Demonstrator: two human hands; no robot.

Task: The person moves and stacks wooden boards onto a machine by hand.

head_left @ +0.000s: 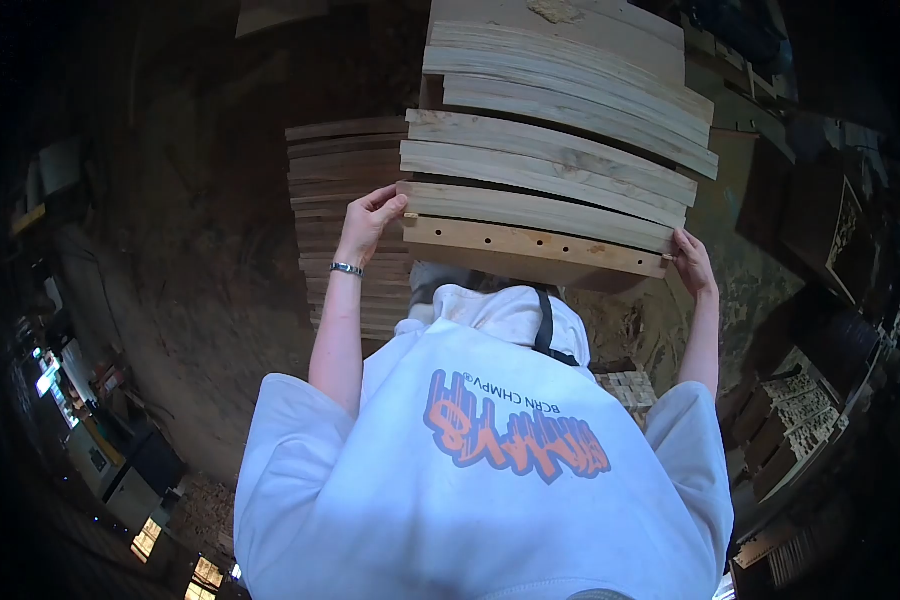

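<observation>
Well, from where I stand, the drilled wooden piece (515,240) lies nearest the person's body, between the two hands, its row of dark holes facing up. Small pegs show at its ends, one (411,215) just beside the left thumb, the other (668,257) by the right fingers.

The left hand (363,228) is closed in a narrow pinch at one end of the front plank (540,211). The right hand (694,266) has its fingers bent in at the other end; whether they truly grip, I cannot tell. That plank spans from hand to hand, just beyond the drilled piece, with a thin dark line between.

I'd say it goes best with both ends worked evenly, neither hand leading, and the fingertips out of that narrow line. Light pressure near the pegs seems wise, as a skewed push might bind them.

Beyond the hands lie more pale planks (555,150), side by side, then a farther group (570,100). Left of the left hand sits a darker stack of boards (345,190).
</observation>
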